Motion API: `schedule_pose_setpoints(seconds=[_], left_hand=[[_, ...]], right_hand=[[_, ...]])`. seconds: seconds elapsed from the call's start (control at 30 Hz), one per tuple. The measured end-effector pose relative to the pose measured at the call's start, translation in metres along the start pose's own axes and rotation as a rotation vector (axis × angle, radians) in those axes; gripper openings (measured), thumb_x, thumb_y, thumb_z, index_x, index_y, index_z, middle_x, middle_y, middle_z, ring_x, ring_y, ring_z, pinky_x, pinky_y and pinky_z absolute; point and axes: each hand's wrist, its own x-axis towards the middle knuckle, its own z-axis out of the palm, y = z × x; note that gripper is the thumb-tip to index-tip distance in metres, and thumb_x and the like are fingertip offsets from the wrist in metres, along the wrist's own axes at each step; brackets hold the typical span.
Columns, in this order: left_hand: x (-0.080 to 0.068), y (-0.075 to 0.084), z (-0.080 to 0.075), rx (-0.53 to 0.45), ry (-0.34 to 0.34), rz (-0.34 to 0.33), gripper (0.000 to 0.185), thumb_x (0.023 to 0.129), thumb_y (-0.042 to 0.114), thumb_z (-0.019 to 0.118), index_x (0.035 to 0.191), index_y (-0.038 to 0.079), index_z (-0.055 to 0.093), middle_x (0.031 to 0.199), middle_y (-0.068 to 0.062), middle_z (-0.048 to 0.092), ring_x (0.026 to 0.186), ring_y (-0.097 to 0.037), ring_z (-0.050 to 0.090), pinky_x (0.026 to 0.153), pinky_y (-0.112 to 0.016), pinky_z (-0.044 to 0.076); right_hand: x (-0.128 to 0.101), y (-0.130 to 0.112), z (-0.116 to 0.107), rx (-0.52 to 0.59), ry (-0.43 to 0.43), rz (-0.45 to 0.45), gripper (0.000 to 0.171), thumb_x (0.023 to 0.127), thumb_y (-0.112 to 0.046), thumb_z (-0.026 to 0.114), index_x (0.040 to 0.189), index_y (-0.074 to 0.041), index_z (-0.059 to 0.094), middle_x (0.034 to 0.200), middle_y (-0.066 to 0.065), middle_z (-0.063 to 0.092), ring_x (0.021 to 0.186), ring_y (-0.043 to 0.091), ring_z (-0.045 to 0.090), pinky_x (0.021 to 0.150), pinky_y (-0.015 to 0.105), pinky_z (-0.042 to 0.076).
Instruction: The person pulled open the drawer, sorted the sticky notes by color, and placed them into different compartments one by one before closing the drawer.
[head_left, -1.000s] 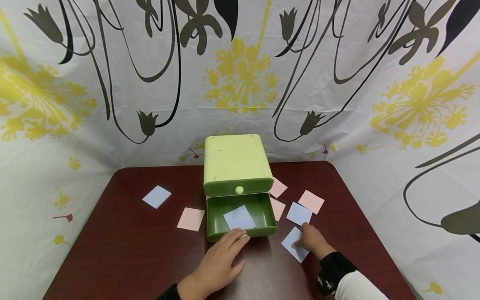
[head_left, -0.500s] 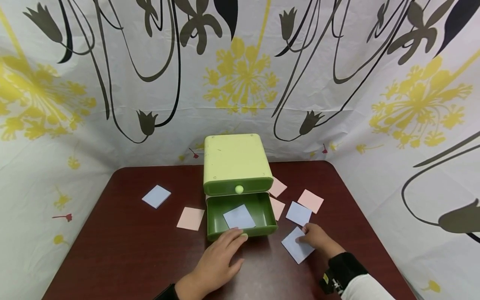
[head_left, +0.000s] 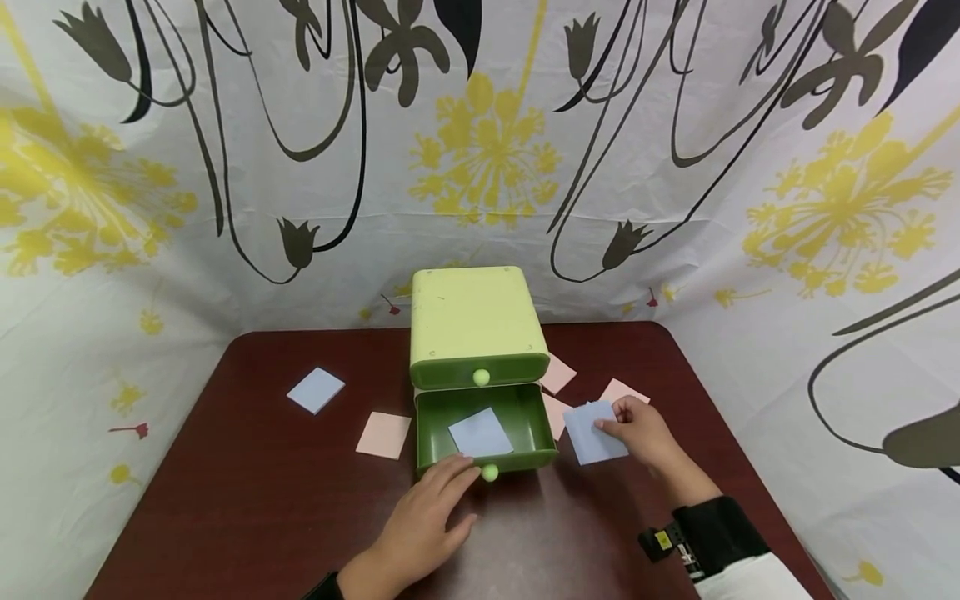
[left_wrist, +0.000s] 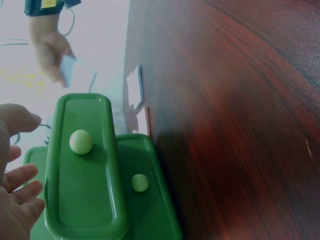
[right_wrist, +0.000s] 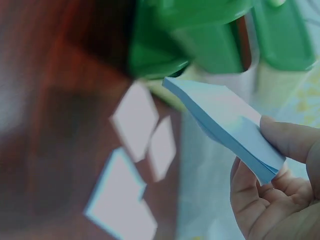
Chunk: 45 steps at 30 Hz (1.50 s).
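Note:
My right hand (head_left: 645,433) pinches a pad of blue sticky notes (head_left: 587,442) between thumb and fingers, raised over the table right of the cabinet. Its layered edge shows in the right wrist view. A pulled-out green drawer (head_left: 528,460) holds another blue pad (head_left: 480,433). My left hand (head_left: 420,521) has its fingers extended toward the drawer's front edge, beside the round knob (head_left: 490,473). In the left wrist view its fingers (left_wrist: 20,177) lie alongside the drawer front (left_wrist: 85,195), gripping nothing.
The pale green cabinet (head_left: 476,317) stands at the table's back. Pink pads lie left (head_left: 383,435) and right of it, and a blue pad (head_left: 316,390) at the far left. Another blue pad (right_wrist: 112,195) sits low on the right side. Patterned cloth surrounds the table (head_left: 247,500).
My right hand has lifted the blue pad from the table and carried it up and away from me, overlapping the other pads. My left hand has drawn back slightly from the knob.

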Motion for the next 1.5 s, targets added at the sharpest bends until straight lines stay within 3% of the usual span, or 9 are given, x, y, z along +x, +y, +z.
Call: schedule_pose_setpoints(seconds=[0.17, 0.4, 0.63, 0.87, 1.07, 1.3, 1.5], left_hand=[[0.0, -0.003, -0.007, 0.007, 0.038, 0.003, 0.056, 0.073, 0.02, 0.082, 0.124, 0.007, 0.061, 0.127, -0.008, 0.058, 0.12, -0.025, 0.053, 0.091, -0.038, 0.052], [-0.004, -0.008, -0.016, 0.003, 0.075, -0.032, 0.056, 0.072, 0.017, 0.083, 0.123, 0.006, 0.062, 0.125, -0.009, 0.059, 0.121, -0.025, 0.053, 0.088, -0.037, 0.054], [-0.01, -0.012, -0.02, 0.021, 0.064, -0.083, 0.057, 0.073, 0.019, 0.083, 0.125, 0.008, 0.061, 0.129, -0.008, 0.057, 0.124, -0.024, 0.051, 0.084, -0.037, 0.055], [-0.014, -0.014, -0.026, 0.017, 0.053, -0.128, 0.057, 0.074, 0.018, 0.083, 0.125, 0.007, 0.061, 0.132, -0.009, 0.056, 0.124, -0.025, 0.051, 0.084, -0.038, 0.055], [-0.017, -0.017, -0.029, 0.034, 0.088, -0.116, 0.057, 0.073, 0.017, 0.083, 0.125, 0.006, 0.061, 0.129, -0.011, 0.058, 0.123, -0.027, 0.052, 0.088, -0.04, 0.054], [-0.022, -0.021, -0.032, 0.039, 0.119, -0.11, 0.056, 0.072, 0.017, 0.083, 0.122, 0.005, 0.062, 0.128, -0.011, 0.058, 0.122, -0.028, 0.053, 0.086, -0.04, 0.055], [-0.024, -0.022, -0.034, 0.049, 0.129, -0.115, 0.056, 0.071, 0.016, 0.083, 0.122, 0.005, 0.062, 0.128, -0.01, 0.058, 0.122, -0.028, 0.053, 0.084, -0.04, 0.055]], right_hand=[[-0.005, -0.033, -0.003, -0.006, 0.004, -0.08, 0.024, 0.089, -0.01, 0.068, 0.088, 0.0, 0.046, 0.076, 0.006, 0.04, 0.072, 0.02, 0.041, 0.058, 0.028, 0.035], [-0.008, -0.064, 0.008, 0.031, -0.008, -0.107, 0.021, 0.089, -0.009, 0.068, 0.089, 0.0, 0.049, 0.078, 0.007, 0.047, 0.073, 0.02, 0.045, 0.059, 0.027, 0.038], [-0.001, -0.066, 0.034, 0.088, -0.046, -0.121, 0.022, 0.089, -0.008, 0.069, 0.09, 0.001, 0.049, 0.077, 0.005, 0.045, 0.07, 0.018, 0.041, 0.058, 0.026, 0.035], [0.007, -0.068, 0.062, 0.037, -0.089, -0.145, 0.024, 0.086, -0.009, 0.072, 0.086, -0.002, 0.049, 0.075, 0.004, 0.041, 0.068, 0.017, 0.039, 0.059, 0.028, 0.032], [0.011, -0.073, 0.082, 0.015, -0.138, -0.179, 0.026, 0.085, -0.007, 0.073, 0.082, -0.005, 0.047, 0.071, 0.003, 0.039, 0.065, 0.016, 0.037, 0.06, 0.028, 0.031], [0.01, -0.084, 0.099, 0.013, -0.193, -0.183, 0.018, 0.086, -0.006, 0.071, 0.086, -0.004, 0.054, 0.077, 0.004, 0.046, 0.068, 0.017, 0.04, 0.061, 0.029, 0.034], [0.011, -0.092, 0.109, -0.016, -0.231, -0.183, 0.013, 0.087, -0.005, 0.07, 0.097, 0.0, 0.062, 0.088, 0.007, 0.057, 0.076, 0.018, 0.049, 0.067, 0.032, 0.044]])
